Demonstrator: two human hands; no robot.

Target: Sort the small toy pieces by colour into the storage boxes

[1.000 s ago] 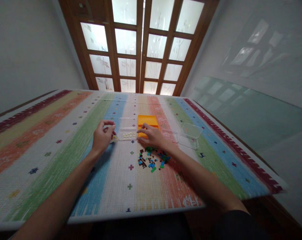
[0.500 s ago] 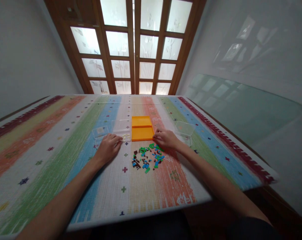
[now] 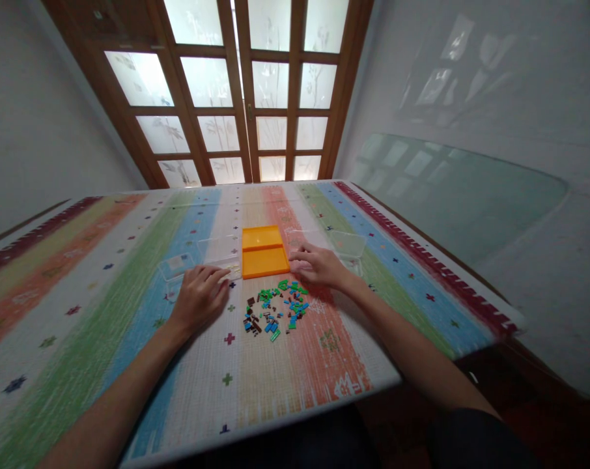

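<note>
My left hand (image 3: pixel 202 293) lies over the near side of a clear plastic box, its fingers stretched forward and held loosely. Small pale pieces (image 3: pixel 234 270) sit in that box by the fingertips. Beside the right edge of an open orange plastic case (image 3: pixel 264 262), my right hand (image 3: pixel 319 265) hovers over another clear box, fingers bent and slightly apart. Nothing shows in either hand. In front of the case, several small toy building bricks (image 3: pixel 274 329) in green, blue and brown lie in a loose pile.
A striped cloth (image 3: pixel 197 391) covers the table. Clear plastic boxes stand on both sides of the orange case, with one open lid (image 3: pixel 178 266) at the left and a box (image 3: pixel 351 245) at the right. A wall (image 3: pixel 446 98) runs along the right side.
The view has turned slightly right, so everything sits further left. My left fingers have straightened from a pinch. The right fingers have loosened at the case's corner.
</note>
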